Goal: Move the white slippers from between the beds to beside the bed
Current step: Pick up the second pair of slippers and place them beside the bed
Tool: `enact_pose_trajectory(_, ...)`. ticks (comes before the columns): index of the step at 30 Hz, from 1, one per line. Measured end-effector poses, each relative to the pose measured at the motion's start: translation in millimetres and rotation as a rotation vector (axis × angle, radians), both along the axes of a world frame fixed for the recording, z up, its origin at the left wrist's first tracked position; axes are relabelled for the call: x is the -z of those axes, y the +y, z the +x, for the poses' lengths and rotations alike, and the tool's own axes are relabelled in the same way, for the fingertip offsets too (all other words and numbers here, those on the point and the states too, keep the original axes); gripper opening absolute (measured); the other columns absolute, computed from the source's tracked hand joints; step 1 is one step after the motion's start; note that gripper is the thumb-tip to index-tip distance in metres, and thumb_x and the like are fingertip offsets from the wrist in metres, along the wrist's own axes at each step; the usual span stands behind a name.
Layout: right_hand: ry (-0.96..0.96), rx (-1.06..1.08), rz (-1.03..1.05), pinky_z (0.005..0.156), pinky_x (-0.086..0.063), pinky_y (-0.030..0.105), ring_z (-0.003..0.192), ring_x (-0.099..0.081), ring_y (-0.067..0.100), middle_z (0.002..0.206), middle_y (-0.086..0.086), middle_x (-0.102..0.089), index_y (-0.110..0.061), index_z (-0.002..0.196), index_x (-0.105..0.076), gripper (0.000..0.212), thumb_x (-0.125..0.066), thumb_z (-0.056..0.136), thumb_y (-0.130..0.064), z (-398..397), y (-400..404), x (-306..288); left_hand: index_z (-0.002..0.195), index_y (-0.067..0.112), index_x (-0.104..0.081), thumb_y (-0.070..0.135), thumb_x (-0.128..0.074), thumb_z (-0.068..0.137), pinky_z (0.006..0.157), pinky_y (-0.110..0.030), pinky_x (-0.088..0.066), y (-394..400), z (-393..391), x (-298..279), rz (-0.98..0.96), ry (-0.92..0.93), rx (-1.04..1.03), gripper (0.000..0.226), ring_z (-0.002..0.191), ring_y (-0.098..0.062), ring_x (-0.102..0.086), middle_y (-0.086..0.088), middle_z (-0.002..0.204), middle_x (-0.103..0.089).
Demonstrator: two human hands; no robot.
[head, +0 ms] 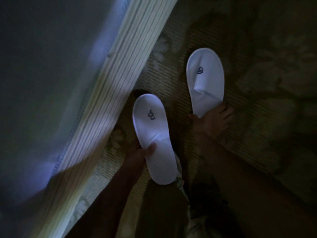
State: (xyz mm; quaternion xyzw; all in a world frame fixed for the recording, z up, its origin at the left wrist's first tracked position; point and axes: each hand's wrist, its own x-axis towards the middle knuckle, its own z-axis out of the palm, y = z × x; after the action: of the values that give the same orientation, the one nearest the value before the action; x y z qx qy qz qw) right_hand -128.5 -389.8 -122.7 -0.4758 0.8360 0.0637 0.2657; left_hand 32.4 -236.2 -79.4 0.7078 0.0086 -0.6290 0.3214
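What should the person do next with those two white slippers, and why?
Probably lower both to the carpet and let go. The left hand holds the left slipper close beside the bed edge, while the right hand grips the heel of the right slipper further from it. Both point the same way, so setting them down as a pair seems the natural step.

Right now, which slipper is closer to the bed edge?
The slipper in the left hand, the lower-left one, sits right beside the bed's ribbed edge. The other slipper, in the right hand, is farther out over the carpet.
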Motion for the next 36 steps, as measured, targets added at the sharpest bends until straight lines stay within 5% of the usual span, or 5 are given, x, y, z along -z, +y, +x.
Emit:
enact_pose_trajectory(9, -0.548, 0.302, 0.157, 0.089, -0.049, 0.036, 0.113, -0.06, 0.033, 0.124, 0.016, -0.062, -0.004, 0.123, -0.057, 0.059, -0.073, 0.076, -0.037, -58, -13, -76, 0.121, 0.002, -0.065, 0.008, -0.078, 0.071, 0.1, -0.056, -0.049, -39, -8, -67, 0.013, -0.039, 0.021, 0.052, 0.11, -0.038, -0.067, -0.022, 0.119, -0.07)
enact_pose_trajectory(20, -0.563, 0.629, 0.112, 0.087, -0.055, 0.046, 0.098, -0.064, 0.03, 0.108, 0.009, -0.068, -0.013, 0.113, -0.061, 0.051, -0.071, 0.075, -0.044, -193, 28, -464, 0.103, 0.013, -0.067, -0.009, -0.069, 0.065, 0.087, -0.046, -0.055, -133, -90, -410, -0.162, 0.021, 0.391, 0.044, 0.083, -0.017, -0.075, -0.002, 0.091, -0.079)
enact_pose_trajectory(24, -0.668, 0.745, -0.036, 0.085, -0.056, 0.048, 0.094, -0.065, 0.026, 0.102, 0.007, -0.069, -0.014, 0.108, -0.062, 0.049, -0.072, 0.073, -0.046, -213, 38, -592, 0.111, 0.025, -0.067, 0.008, -0.076, 0.075, 0.096, -0.053, -0.052, -168, -118, -541, -0.181, 0.061, 0.549, 0.04, 0.108, -0.031, -0.069, -0.007, 0.114, -0.074)
enact_pose_trajectory(29, -0.846, 0.881, -0.277, 0.083, -0.058, 0.047, 0.092, -0.07, 0.025, 0.099, 0.007, -0.073, -0.013, 0.103, -0.068, 0.042, -0.076, 0.072, -0.04, -222, 75, -695, 0.123, 0.022, -0.062, 0.05, -0.09, 0.046, 0.102, -0.055, -0.048, -176, -142, -609, -0.249, -0.019, 0.793, 0.087, 0.117, -0.033, -0.063, -0.007, 0.124, -0.069)
enact_pose_trajectory(36, -0.878, 1.3, -0.591, 0.087, -0.056, 0.048, 0.097, -0.067, 0.031, 0.106, 0.013, -0.071, -0.009, 0.107, -0.066, 0.04, -0.073, 0.078, -0.036, -210, 207, -732, 0.127, 0.006, -0.057, 0.02, -0.081, 0.072, 0.079, -0.039, -0.058, -130, -184, -652, -0.265, 0.087, 1.161, 0.061, 0.106, -0.031, -0.068, -0.015, 0.122, -0.07)
